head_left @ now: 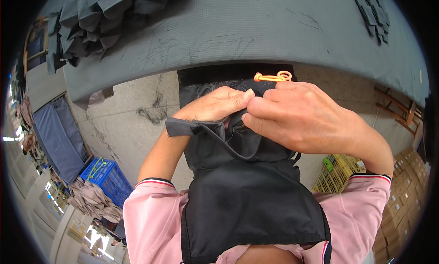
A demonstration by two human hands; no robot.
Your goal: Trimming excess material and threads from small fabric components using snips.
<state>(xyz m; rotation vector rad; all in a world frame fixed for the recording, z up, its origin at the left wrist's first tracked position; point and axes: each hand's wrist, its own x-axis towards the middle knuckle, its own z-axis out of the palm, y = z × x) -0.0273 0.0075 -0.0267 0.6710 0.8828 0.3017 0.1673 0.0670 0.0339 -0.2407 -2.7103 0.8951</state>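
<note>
A dark grey cloth piece [219,129] with folded edges and a hanging strip is bunched between my hands, above my lap. My left hand [217,104] is closed on it, thumb on top and pointing to the right. My right hand [292,117] pinches the cloth close to the left thumb, its fingertips partly hidden behind the knuckles. Beyond the right knuckles an orange looped thing [273,77] with a ring at one end sticks out. Whether the right fingers also hold it cannot be seen. A black apron [251,204] covers my front and lap.
A grey-covered table [219,40] stands ahead, strewn with loose threads. Piles of dark grey cloth pieces [91,21] lie at its far left, and more pieces [372,14] at far right. A blue crate [107,179] is at left, a yellow crate [336,172] at right, near a wooden stool [400,108].
</note>
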